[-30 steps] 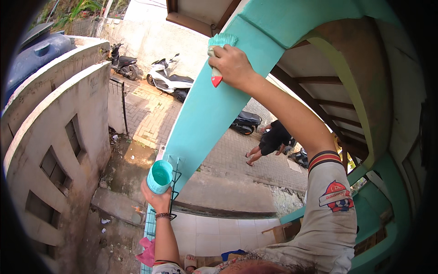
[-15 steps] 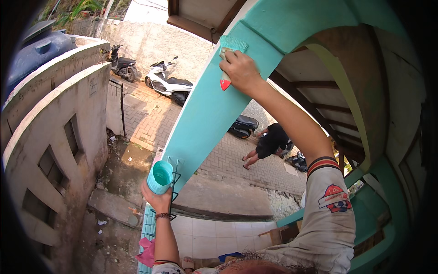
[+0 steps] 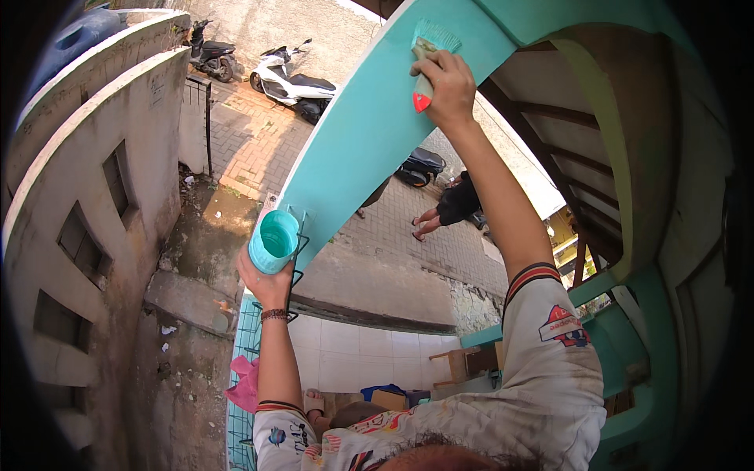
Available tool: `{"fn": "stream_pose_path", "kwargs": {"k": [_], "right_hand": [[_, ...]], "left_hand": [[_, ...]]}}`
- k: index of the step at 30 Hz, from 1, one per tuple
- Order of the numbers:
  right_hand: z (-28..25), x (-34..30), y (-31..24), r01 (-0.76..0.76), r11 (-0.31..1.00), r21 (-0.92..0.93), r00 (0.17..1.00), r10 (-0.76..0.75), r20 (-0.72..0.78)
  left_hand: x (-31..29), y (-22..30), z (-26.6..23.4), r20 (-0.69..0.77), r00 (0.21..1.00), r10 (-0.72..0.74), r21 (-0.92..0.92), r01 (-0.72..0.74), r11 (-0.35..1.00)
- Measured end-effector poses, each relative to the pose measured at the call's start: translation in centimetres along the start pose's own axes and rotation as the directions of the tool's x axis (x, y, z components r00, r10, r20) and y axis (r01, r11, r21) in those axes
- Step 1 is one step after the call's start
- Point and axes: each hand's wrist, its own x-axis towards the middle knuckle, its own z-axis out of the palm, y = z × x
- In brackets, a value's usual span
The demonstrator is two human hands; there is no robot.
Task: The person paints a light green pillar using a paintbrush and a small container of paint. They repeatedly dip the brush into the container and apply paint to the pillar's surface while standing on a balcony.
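My right hand (image 3: 450, 88) is closed around a wide paintbrush (image 3: 425, 76), whose handle ends in a red tip. The brush's turquoise-coated bristles press on the upper part of a turquoise beam (image 3: 353, 149). Lower left, my left hand (image 3: 267, 284) grips a small round tub (image 3: 272, 247) from below and behind. Turquoise paint lies inside the tub, which tilts its mouth toward me. Beside the tub, thin dark metal bars (image 3: 297, 271) stick out from the beam's lower end.
A pink cloth (image 3: 245, 385) hangs by my left forearm. Beyond the beam, far below, are a paved lane (image 3: 369, 228), a white motorbike (image 3: 290, 85) and a person in dark clothes (image 3: 458, 200). A pale wall (image 3: 86, 173) with openings stands at left.
The view has shifted, so the tub and the beam sit higher in it. My right hand has slid the brush rightward, away from the beam's left edge. Both grips are unchanged.
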Motion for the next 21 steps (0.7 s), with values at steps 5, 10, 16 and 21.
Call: {"fn": "stream_pose_path", "kwargs": {"k": [5, 10, 16, 21], "right_hand": [[1.4, -9.5, -7.8, -0.062, 0.891, 0.449, 0.808, -0.219, 0.547], [2.2, -0.8, -1.5, -0.305, 0.822, 0.482, 0.947, 0.208, 0.244], [2.5, 1.9, -1.4, -0.056, 0.995, -0.08, 0.985, 0.041, -0.168], [9.4, -12.0, -13.9, 0.107, 0.947, 0.304, 0.863, -0.241, 0.445]], "left_hand": [[0.0, 0.5, 0.1, -0.056, 0.998, -0.007, 0.003, 0.007, 1.0], [-0.1, 0.2, 0.2, -0.063, 0.998, 0.011, 0.02, -0.01, 1.0], [-0.1, 0.0, 0.1, -0.095, 0.995, -0.004, -0.007, 0.004, 1.0], [-0.3, 0.1, 0.5, -0.184, 0.982, -0.048, -0.044, 0.041, 0.998]]}}
